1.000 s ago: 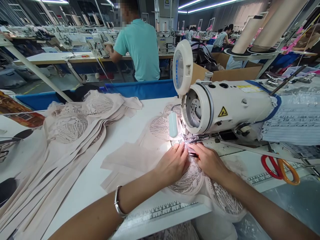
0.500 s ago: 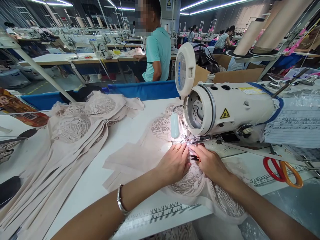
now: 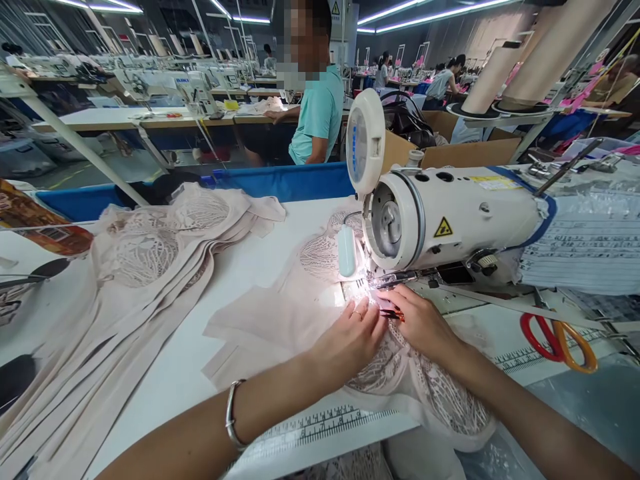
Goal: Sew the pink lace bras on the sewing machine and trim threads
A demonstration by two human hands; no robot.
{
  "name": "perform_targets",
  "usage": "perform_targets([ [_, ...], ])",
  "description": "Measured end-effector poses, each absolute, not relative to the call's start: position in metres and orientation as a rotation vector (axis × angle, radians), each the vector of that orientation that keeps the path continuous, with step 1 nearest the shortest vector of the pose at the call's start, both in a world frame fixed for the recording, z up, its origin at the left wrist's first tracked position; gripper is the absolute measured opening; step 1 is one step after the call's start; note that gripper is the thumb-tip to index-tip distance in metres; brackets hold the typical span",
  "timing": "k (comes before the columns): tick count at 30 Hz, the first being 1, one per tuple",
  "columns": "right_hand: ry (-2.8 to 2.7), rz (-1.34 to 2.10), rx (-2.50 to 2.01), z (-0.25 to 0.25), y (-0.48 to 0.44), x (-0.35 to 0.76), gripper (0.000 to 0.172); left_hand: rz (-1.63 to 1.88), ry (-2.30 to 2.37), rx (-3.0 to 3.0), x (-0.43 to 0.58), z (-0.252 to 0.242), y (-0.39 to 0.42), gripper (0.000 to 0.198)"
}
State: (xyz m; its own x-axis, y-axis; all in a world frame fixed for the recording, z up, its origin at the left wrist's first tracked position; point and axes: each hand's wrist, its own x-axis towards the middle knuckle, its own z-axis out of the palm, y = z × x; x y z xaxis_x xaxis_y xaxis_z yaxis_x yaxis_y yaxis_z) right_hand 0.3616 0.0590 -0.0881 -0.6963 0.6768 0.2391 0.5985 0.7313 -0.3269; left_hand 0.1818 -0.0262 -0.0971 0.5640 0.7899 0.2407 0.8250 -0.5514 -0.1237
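Note:
A pale pink lace bra (image 3: pixel 377 373) lies under the lit needle area of a white sewing machine (image 3: pixel 450 207), partly hanging over the table's front edge. My left hand (image 3: pixel 353 337), a ring on one finger, grips its fabric with bent fingers just in front of the presser foot. Close beside it, my right hand (image 3: pixel 420 323) has its fingertips near the foot. Small thread snips with orange and black parts (image 3: pixel 393 314) are tucked in that hand, their tips pointing left. The stitching point itself is lost in glare.
A stack of similar lace bras (image 3: pixel 145 260) covers the table's left. Red and orange scissors (image 3: pixel 560 340) lie at right, near a printed ruler strip (image 3: pixel 345 423). Thread cones (image 3: pixel 493 77) stand behind the machine. A person in a teal shirt (image 3: pixel 320 120) sits beyond the blue cloth barrier (image 3: pixel 280 183).
My left hand has drawn back a little from the needle toward me, its fingers more bent. Inside the open machine head the round part has turned. The person in teal has lowered slightly.

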Motion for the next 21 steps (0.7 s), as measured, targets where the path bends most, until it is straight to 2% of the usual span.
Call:
perform_targets([
  [3,-2.598,0.354,-0.937,-0.088,0.061,0.362,0.046,-0.208,-1.407,-2.632,0.181,-0.092,-0.029,0.042],
  [8,-2.608,0.272,-0.909,-0.086,0.062,0.353,0.047,-0.326,-1.461,-2.709,0.165,-0.087,-0.016,0.03],
  [14,-2.663,0.085,-0.992,-0.084,0.07,0.34,0.028,-0.52,-1.464,-2.778,0.149,-0.078,-0.007,0.026],
  [17,-2.657,0.05,-0.996,-0.079,0.07,0.339,0.028,-0.517,-1.503,-2.756,0.148,-0.074,-0.008,0.019],
  [19,-2.621,0.015,-1.018,-0.073,0.063,0.344,0.031,-0.493,-1.496,-2.713,0.15,-0.075,-0.009,0.024],
  [21,-2.588,-0.049,-1.078,-0.069,0.05,0.354,0.024,-0.476,-1.427,-2.673,0.153,-0.079,-0.01,0.03],
])
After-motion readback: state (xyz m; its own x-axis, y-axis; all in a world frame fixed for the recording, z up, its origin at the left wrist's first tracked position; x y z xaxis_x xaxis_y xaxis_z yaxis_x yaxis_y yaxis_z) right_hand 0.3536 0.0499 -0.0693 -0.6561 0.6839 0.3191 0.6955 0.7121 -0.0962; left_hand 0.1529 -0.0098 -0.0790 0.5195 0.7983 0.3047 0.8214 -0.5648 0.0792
